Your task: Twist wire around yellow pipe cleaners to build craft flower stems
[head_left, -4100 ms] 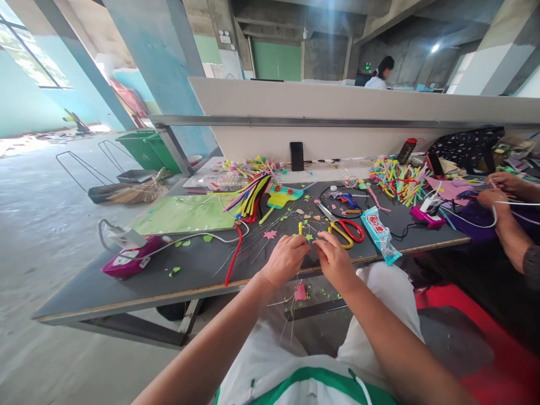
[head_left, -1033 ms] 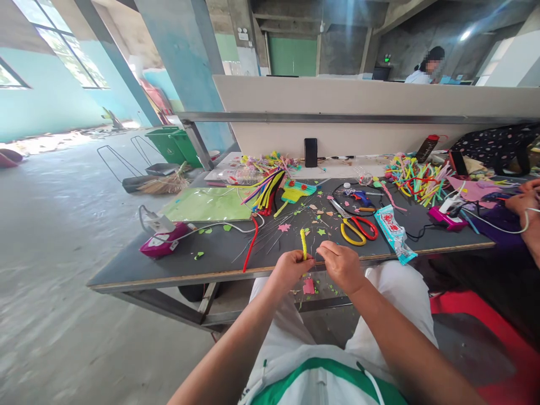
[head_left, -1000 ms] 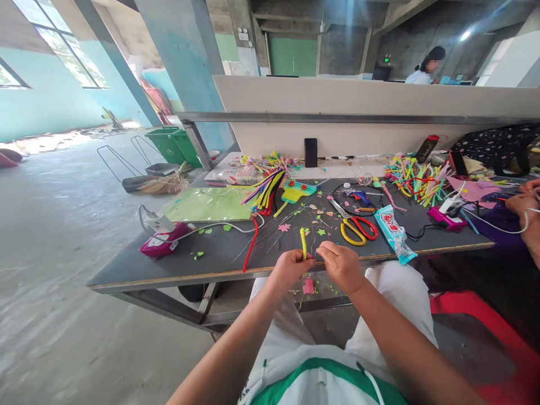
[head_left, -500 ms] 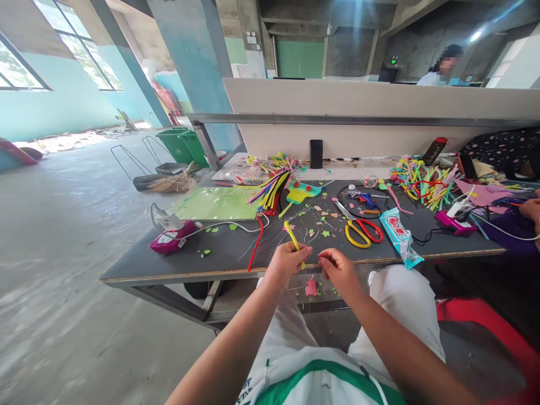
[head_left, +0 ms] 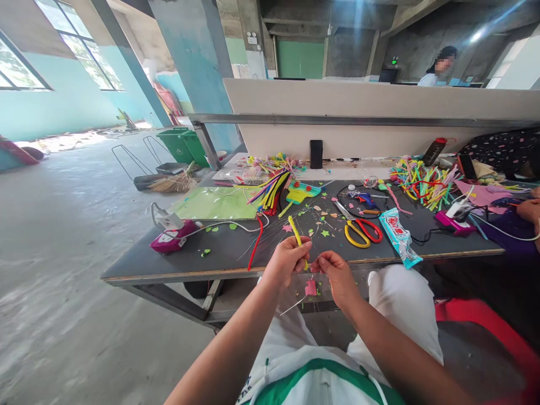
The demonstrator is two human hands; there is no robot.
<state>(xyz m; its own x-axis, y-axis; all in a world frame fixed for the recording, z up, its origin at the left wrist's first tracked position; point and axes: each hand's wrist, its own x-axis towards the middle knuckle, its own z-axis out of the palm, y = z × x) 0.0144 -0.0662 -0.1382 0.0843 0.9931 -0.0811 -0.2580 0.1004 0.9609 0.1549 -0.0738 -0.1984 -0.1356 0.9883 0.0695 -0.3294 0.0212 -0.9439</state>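
My left hand [head_left: 292,256] is closed around a yellow pipe cleaner [head_left: 294,226], its fuzzy upper part slanting up above the thumb and a short end showing below the fingers. Close by on the right, my right hand [head_left: 335,273] has thumb and forefinger pinched together near that lower end. What sits in the pinch is too small to make out. Below the hands a thin pale wire [head_left: 292,306] slants down to the left; whether a finger holds it I cannot tell. A red pipe cleaner [head_left: 255,243] lies at the table's front edge, left of my hands.
Scissors [head_left: 358,228], a blue snack wrapper [head_left: 400,236] and a glue gun [head_left: 365,198] lie to the right. Bundled pipe cleaners [head_left: 272,191], a green sheet [head_left: 217,203] and a purple power strip [head_left: 174,237] are left. Another person's hand [head_left: 529,209] is at far right.
My right hand has moved left and slightly down, up to the yellow pipe cleaner's lower end. My left hand shifted slightly. The thin pale wire now shows below the hands.
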